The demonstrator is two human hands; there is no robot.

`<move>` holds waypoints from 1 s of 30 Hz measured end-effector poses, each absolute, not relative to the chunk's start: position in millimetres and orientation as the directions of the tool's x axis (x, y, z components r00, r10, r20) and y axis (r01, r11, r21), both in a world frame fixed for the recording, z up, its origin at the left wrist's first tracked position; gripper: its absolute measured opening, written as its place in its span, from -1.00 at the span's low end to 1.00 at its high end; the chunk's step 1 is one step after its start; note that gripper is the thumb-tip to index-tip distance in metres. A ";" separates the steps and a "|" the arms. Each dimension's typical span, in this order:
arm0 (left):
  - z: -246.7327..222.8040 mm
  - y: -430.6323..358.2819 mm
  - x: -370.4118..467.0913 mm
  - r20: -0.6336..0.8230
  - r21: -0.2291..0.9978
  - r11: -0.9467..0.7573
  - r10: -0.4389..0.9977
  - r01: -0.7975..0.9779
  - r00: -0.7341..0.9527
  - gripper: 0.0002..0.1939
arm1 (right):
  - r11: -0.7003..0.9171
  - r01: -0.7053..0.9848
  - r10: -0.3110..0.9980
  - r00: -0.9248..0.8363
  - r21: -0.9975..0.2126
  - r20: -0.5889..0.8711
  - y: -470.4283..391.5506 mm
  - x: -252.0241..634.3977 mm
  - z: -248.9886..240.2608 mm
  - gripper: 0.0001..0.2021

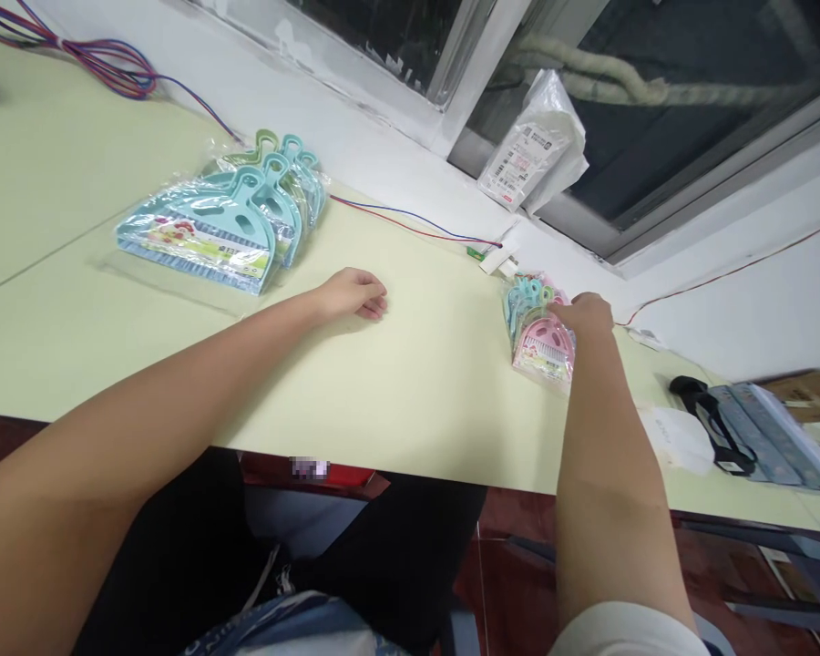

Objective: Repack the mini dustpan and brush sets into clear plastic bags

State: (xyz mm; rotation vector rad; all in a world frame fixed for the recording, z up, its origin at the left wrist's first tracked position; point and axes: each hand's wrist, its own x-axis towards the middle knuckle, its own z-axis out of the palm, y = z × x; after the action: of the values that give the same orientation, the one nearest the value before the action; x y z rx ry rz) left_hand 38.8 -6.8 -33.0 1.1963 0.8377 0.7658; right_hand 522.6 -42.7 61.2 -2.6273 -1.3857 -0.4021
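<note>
Your right hand [588, 314] grips the pink dustpan set [545, 351] — label unreadable; your left [356, 293] lies empty, loosely curled.

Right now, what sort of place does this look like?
Probably an indoor workroom or packing area: the long pale-green tabletop runs below a window, with plastic-wrapped dustpan-and-brush sets on it and a coil of red and blue wire against the wall.

pink dustpan set [545, 346] in clear wrap, white bristles showing, beside blue dustpans [521, 297] on pale table [424, 374]
</note>
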 end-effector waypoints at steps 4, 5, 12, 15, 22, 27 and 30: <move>-36.2 -6.8 40.6 -0.100 0.991 0.133 0.864 -0.033 0.493 -0.85 | -0.447 0.892 0.810 0.434 -0.064 0.394 -49.5 453.5 54.2 -0.64; -37.2 -7.0 41.2 -0.089 0.994 0.111 0.865 -0.016 0.493 -0.86 | -0.382 0.922 0.838 0.377 -0.067 0.395 -51.0 433.0 49.7 -0.64; -27.8 -14.6 38.4 0.219 0.911 -0.334 0.889 0.243 0.402 -0.82 | -0.044 0.964 0.970 0.104 -0.262 0.221 -52.5 275.2 -8.6 -0.63; -8.6 -13.8 21.6 0.460 0.661 -0.570 0.822 0.489 0.337 -0.75 | 0.106 0.957 0.972 -0.042 -0.270 0.233 -57.3 215.0 -31.6 -0.66; 7.0 21.9 -59.7 0.606 0.549 -0.205 0.765 0.810 -0.218 -0.35 | 0.247 0.937 0.947 -0.179 -0.248 0.265 -75.9 195.8 -42.4 -0.65; -12.8 47.8 -90.7 0.370 0.588 0.092 0.853 0.804 -0.369 -0.33 | 0.245 0.924 0.951 -0.170 -0.294 0.260 -71.4 213.6 -41.3 -0.62; -17.6 53.6 -92.7 0.395 0.549 0.106 0.841 0.829 -0.369 -0.44 | 0.266 0.923 0.946 -0.193 -0.279 0.261 -72.0 212.8 -40.9 -0.62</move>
State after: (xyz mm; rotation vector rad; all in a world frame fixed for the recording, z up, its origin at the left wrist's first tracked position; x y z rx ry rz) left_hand -92.7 53.6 -17.6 1.7552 2.3235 1.1332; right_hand 212.8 -72.0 -40.9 -1.6986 -2.1663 0.0840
